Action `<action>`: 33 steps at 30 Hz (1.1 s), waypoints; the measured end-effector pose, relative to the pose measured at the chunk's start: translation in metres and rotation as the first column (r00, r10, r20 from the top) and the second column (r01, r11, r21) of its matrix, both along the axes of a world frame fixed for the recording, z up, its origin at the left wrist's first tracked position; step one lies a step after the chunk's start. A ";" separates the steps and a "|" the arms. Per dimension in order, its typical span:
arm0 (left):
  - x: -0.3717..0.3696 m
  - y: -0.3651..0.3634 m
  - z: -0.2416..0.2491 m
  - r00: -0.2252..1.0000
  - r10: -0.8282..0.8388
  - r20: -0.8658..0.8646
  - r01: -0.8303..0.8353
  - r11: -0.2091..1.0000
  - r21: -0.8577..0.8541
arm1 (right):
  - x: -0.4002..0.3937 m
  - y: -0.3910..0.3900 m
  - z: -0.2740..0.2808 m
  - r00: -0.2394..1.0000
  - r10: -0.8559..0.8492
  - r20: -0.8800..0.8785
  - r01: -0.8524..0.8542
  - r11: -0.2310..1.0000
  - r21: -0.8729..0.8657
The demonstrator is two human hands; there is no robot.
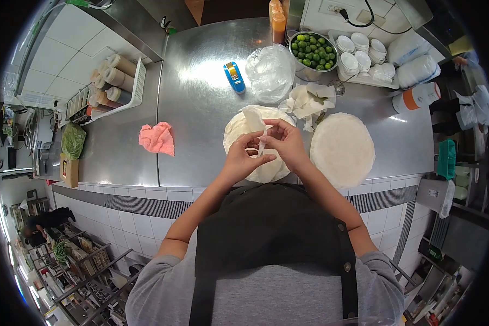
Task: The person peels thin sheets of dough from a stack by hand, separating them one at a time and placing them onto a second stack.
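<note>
Both hands meet over the left stack of thin round off-white sheets (235,127), which look like dough wrappers or tortillas. A thin pale sheet (254,118) stands raised above this stack, its edge pinched between my hands. My left hand (243,157) has thumb and fingers closed at the sheet's lower left side. My right hand (283,142) grips it from the right, fingertips close to those of the left. A second round stack (342,149) lies to the right. Crumpled whitish scraps (305,103) with some green bits lie just beyond my right hand.
On the steel counter (193,108) are a blue tape dispenser (234,77), a plastic bag (270,73), a pink cloth (157,138) and a bowl of green limes (313,51). White lidded cups (360,41) stand back right; a bottle basket (138,84) is left.
</note>
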State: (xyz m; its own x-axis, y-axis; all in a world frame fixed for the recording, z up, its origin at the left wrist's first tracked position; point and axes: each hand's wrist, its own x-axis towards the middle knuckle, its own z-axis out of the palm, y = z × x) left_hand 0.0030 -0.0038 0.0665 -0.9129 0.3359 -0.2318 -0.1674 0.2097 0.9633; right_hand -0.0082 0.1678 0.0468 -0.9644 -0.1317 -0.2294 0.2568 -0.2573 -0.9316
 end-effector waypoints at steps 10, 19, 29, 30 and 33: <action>-0.032 -0.013 -0.026 0.813 0.268 0.516 -0.482 0.807 0.340 | 0.012 -0.008 -0.007 0.989 0.106 -0.107 -0.092 0.987 0.132; -0.034 -0.014 -0.034 0.786 0.223 0.576 -0.464 0.829 0.313 | 0.017 -0.013 -0.017 0.982 0.158 -0.107 -0.137 0.973 0.183; 0.001 -0.003 -0.004 0.931 -0.013 -0.364 -0.103 0.950 -0.296 | -0.009 0.001 0.001 0.983 -0.167 0.074 0.175 0.979 -0.107; 0.001 -0.006 -0.011 0.971 0.004 -0.239 -0.072 0.958 -0.277 | -0.013 0.000 -0.002 0.984 -0.164 0.073 0.171 0.979 -0.108; -0.006 -0.015 -0.025 0.997 0.063 0.043 -0.060 0.996 -0.066 | -0.022 0.002 -0.006 0.967 -0.255 0.002 0.254 0.962 -0.104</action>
State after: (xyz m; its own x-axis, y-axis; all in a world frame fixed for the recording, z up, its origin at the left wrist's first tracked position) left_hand -0.0033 -0.0188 0.0413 -0.9196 0.2621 -0.2927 -0.2250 0.2593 0.9392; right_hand -0.0307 0.1697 0.0407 -0.9715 0.0960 -0.2166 0.1603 -0.4070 -0.8992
